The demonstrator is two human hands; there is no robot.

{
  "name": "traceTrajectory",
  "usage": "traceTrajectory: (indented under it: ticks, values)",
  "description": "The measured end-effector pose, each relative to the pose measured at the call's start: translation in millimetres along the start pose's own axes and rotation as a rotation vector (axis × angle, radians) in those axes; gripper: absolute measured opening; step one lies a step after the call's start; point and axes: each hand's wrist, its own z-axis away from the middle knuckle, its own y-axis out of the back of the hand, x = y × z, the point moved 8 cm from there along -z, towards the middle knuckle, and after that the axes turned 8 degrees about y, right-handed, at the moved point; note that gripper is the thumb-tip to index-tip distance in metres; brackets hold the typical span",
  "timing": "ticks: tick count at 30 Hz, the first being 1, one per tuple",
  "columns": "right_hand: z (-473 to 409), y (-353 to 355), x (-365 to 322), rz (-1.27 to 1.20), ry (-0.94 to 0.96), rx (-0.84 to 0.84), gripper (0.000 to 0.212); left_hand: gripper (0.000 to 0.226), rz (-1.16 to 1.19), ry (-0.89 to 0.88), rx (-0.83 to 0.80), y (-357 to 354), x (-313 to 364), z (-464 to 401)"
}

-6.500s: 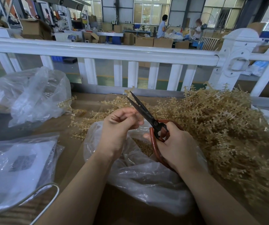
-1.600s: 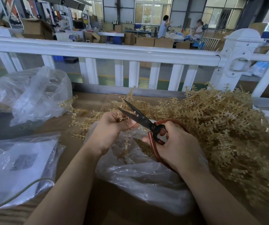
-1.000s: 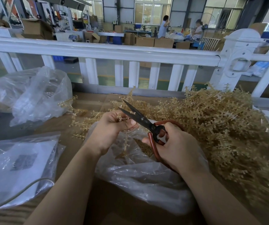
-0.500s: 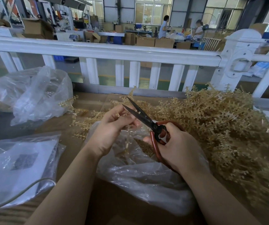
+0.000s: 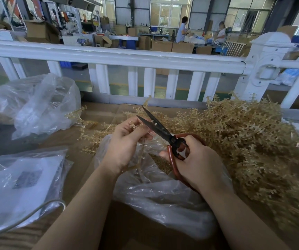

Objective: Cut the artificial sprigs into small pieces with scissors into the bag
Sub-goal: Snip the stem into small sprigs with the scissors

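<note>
My left hand [image 5: 125, 141] pinches a thin golden sprig [image 5: 141, 152] that hangs down from my fingers over the mouth of a clear plastic bag [image 5: 163, 195]. My right hand [image 5: 197, 161] grips the red handles of the scissors [image 5: 163, 131]. Their dark blades stand apart, pointing up and left, with the sprig's top at my left fingertips between them. Cut golden bits [image 5: 160, 162] lie inside the bag. A big heap of golden sprigs [image 5: 244, 141] fills the table on the right.
A crumpled clear bag [image 5: 37, 105] lies at the back left, and a flat bag with a white sheet [image 5: 19, 181] at the front left. A grey cable [image 5: 28, 217] loops at the bottom left. A white railing [image 5: 127, 58] runs behind the brown table [image 5: 100, 112].
The scissors opened and shut on the sprig's top while my left hand kept hold of it. In the last half second both hands barely moved, and the blades are apart again.
</note>
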Motion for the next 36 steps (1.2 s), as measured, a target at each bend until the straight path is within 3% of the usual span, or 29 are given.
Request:
traceTrajectory:
  ticks: [9,23,26,36]
  values:
    - [0.7,0.8,-1.7,-0.042,0.022,0.01,0.074,0.016,0.132,0.011,0.001,-4.4,-7.3,-2.5]
    - [0.9,3.8,-2.4,-0.039,0.041,0.06,0.069,0.026,0.08,-0.05,0.051,-1.4,-3.5,-1.5]
    - [1.4,6.1,-4.3,-0.072,0.061,0.103,0.056,0.022,0.077,-0.051,0.052,-0.9,-2.9,-1.6]
    - [1.1,2.8,-1.4,-0.106,0.052,0.068,0.058,0.018,0.041,-0.038,0.052,0.6,-1.4,0.1]
